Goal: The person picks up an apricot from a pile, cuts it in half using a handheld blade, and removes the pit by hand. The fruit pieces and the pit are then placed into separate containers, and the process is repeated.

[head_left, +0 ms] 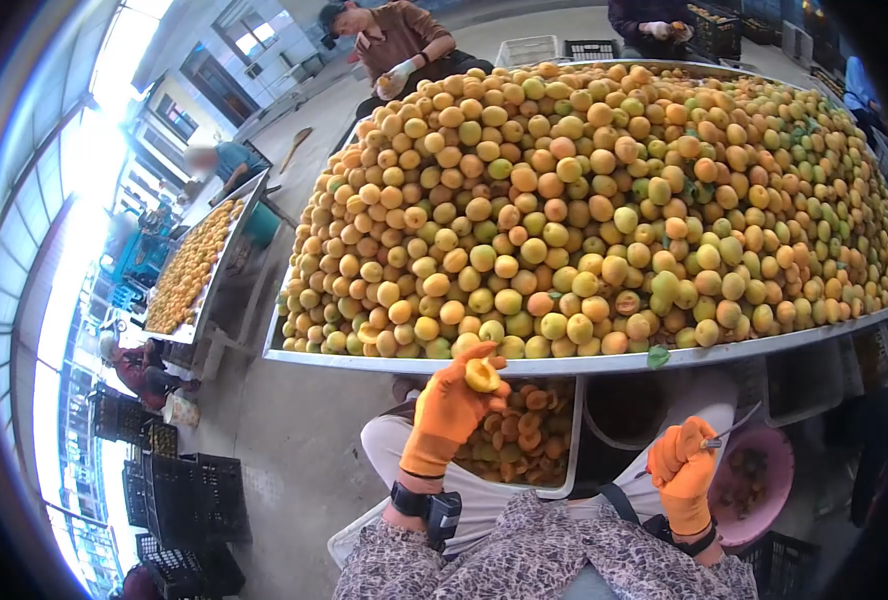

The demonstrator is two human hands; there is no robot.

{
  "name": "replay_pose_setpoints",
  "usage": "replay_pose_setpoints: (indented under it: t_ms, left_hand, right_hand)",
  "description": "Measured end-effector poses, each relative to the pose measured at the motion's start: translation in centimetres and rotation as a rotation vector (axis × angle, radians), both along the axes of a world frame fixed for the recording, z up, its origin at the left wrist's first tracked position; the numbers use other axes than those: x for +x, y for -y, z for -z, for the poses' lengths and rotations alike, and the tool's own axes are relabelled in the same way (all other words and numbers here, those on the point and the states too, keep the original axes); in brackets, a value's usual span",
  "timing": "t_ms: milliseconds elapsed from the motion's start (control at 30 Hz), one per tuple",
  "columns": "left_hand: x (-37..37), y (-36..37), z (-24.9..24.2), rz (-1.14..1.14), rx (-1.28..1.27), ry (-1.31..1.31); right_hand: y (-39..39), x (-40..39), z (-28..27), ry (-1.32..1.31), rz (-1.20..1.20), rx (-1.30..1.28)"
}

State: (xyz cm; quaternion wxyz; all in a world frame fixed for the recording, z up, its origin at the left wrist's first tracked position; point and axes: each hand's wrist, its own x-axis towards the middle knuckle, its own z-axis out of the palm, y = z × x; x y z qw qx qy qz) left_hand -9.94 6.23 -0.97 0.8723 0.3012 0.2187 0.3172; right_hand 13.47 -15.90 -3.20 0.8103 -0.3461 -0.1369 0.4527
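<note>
Both hands wear orange gloves. My left hand [456, 405] holds a halved apricot [483, 375] with its hollow facing up, just off the table's near edge. Below it sits a white crate [571, 440] of apricot halves [524, 425]. My right hand [684, 465] is closed around a small knife [734, 428], whose thin blade points up and to the right. A large heap of whole apricots [564, 220] covers the metal-edged table [604, 364] in front. Beside my right hand is a pink basin [779, 480] with small dark pieces in it.
A green leaf [658, 355] lies on the near rim. Across the table are a person in brown [404, 40] and a gloved person [654, 28]. A second fruit table [199, 265] and stacked black crates [194, 497] are at the left. A round container [624, 405] stands between my knees.
</note>
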Motion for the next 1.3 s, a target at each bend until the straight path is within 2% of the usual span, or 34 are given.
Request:
replay_pose_setpoints:
  t_ms: [67, 200, 333, 367, 433, 467, 500, 567, 633, 700, 733, 767, 800, 833, 900, 933, 1000, 1033, 1100, 1167, 1300]
  left_hand:
    - [0.4, 0.2, 0.8, 0.029, 0.003, 0.011]
    - [0.6, 1.3, 1.4, 0.020, -0.017, -0.053]
    - [-1.4, 2.7, -0.2, -0.030, 0.229, -0.477]
    - [-2.3, 2.6, 0.2, -0.035, 0.219, -0.477]
    - [-4.0, 2.7, 1.9, -0.033, 0.346, -0.755]
    - [-4.3, 2.9, 3.1, -0.132, 0.450, -0.900]
    - [-4.5, 2.9, 4.1, -0.126, 0.439, -0.905]
    - [-4.6, 3.2, 6.0, -0.366, 1.432, -1.604]
    - [-4.2, 3.4, 7.9, -0.065, 1.147, -1.337]
    - [-3.4, 4.0, 12.3, 0.219, 1.003, -1.040]
    - [-2.7, 4.2, 14.6, 0.441, 1.156, -1.033]
    - [-1.6, 4.7, 16.8, 0.697, 1.168, -1.103]
    - [-1.3, 5.4, 19.5, 0.797, 1.322, -1.065]
    - [-0.6, 5.9, 20.7, 0.947, 1.374, -1.153]
    - [-0.4, 6.6, 24.4, 0.952, 1.603, -1.123]
    - [0.0, 6.6, 24.8, 0.954, 1.602, -1.115]
    - [0.7, 6.8, 25.5, 1.098, 1.786, -1.018]
    - [0.8, 7.1, 26.0, 1.096, 1.785, -1.009]
    - [0.6, 7.9, 27.4, 0.940, 1.759, -1.001]
    - [0.5, 8.5, 28.2, 0.948, 1.756, -1.022]
    - [0.6, 8.8, 28.3, 0.977, 1.746, -1.028]
  right_hand:
    - [-0.4, -0.3, 0.4, -0.057, -0.010, -0.038]
    - [-1.9, -0.6, 0.2, 0.145, -0.104, -0.197]
    - [-2.3, -1.0, -0.3, 0.255, -0.068, -0.269]
    - [-2.3, -0.9, -0.1, 0.257, -0.076, -0.277]
    - [-2.0, -0.7, 0.7, 0.254, -0.131, -0.287]
    - [-2.1, -0.9, 0.9, 0.251, -0.134, -0.296]
    - [-2.2, -1.0, 0.9, 0.260, -0.139, -0.320]
    - [-2.2, -1.2, 1.0, 0.265, -0.148, -0.364]
    - [-2.4, -1.3, 1.2, 0.268, -0.138, -0.369]
    - [-2.6, -1.4, 1.4, 0.279, -0.150, -0.374]
    - [-2.7, -1.4, 1.6, 0.277, -0.159, -0.392]
    - [-2.8, -1.4, 1.8, 0.276, -0.167, -0.410]
    - [-2.9, -1.5, 1.8, 0.280, -0.172, -0.416]
    - [-3.0, -1.5, 1.7, 0.302, -0.178, -0.434]
    - [-3.0, -1.7, 1.7, 0.324, -0.181, -0.460]
    - [-3.0, -1.8, 1.9, 0.317, -0.184, -0.484]
    - [-3.2, -1.9, 1.7, 0.316, -0.186, -0.515]
    - [-3.3, -2.1, 1.4, 0.313, -0.198, -0.535]
    - [-3.8, -2.5, 1.2, 0.309, -0.202, -0.558]
    - [-4.1, -2.8, 1.2, 0.378, -0.181, -0.580]
    - [-4.0, -2.5, 1.4, 0.352, -0.188, -0.570]
